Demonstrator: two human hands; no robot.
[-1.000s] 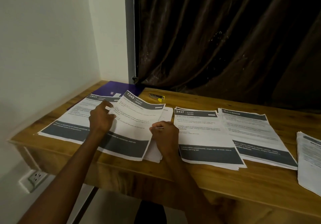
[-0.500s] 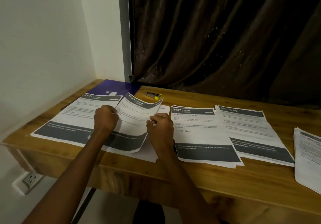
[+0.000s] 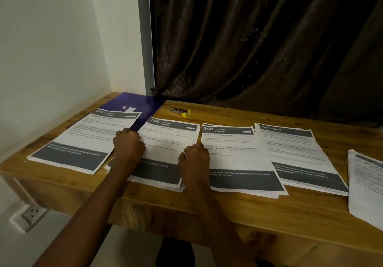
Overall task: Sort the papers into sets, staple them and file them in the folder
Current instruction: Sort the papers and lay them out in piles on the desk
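Squaring the 1345 stack (image 3: 165, 142) on the desk (image 3: 228, 210) between neighbouring piles, left hand (image 3: 129, 145) and right hand (image 3: 194, 159) curled, gripping its side edges, likely aligning sheets for the stapler (image 3: 179, 110).

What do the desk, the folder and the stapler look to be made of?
Desk: wood, apparently varnished; grain and knots show.
Folder: probably glossy purple plastic; it shows a faint sheen.
Stapler: seemingly dark metal with a yellow, likely plastic, tip; too small to confirm.
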